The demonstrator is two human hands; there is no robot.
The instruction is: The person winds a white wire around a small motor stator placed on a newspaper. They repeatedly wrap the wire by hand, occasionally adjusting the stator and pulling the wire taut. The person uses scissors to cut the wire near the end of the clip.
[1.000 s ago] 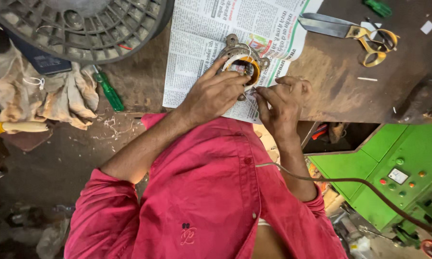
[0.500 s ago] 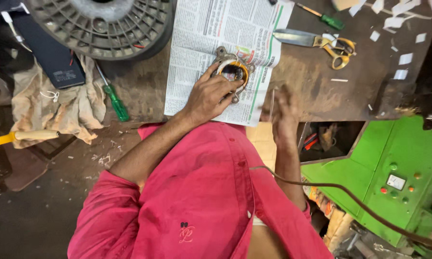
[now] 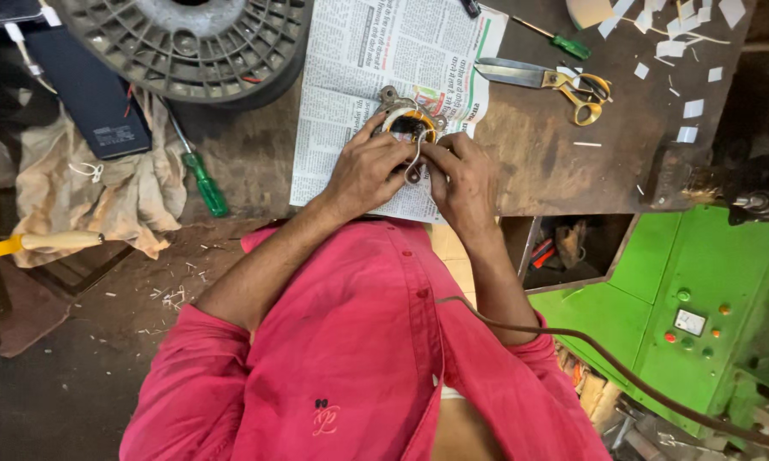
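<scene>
A small round metal motor stator (image 3: pixel 406 119) with copper-coloured winding lies on a spread newspaper (image 3: pixel 359 68) on the dark workbench (image 3: pixel 564 162). My left hand (image 3: pixel 367 171) grips the near left side of the stator. My right hand (image 3: pixel 463 175) sits on its near right side, fingers pinching a thin pale cord or wire (image 3: pixel 417 156) that runs down from the winding. Both hands touch each other over the part, and the stator's near half is hidden by them. Pink sleeves cover my upper arms.
Yellow-handled scissors (image 3: pixel 564 81) and a green screwdriver (image 3: pixel 564 40) lie right of the paper among paper scraps. A second green screwdriver (image 3: pixel 203 177), a rag (image 3: pixel 102 205), a dark flat case (image 3: pixel 90 94) and a grey plastic spool (image 3: pixel 188 38) are left. A green machine cabinet (image 3: pixel 700 307) stands right.
My right hand has come back up from the bench edge onto the stator and now pinches the cord beside my left hand. The view has shifted slightly.
</scene>
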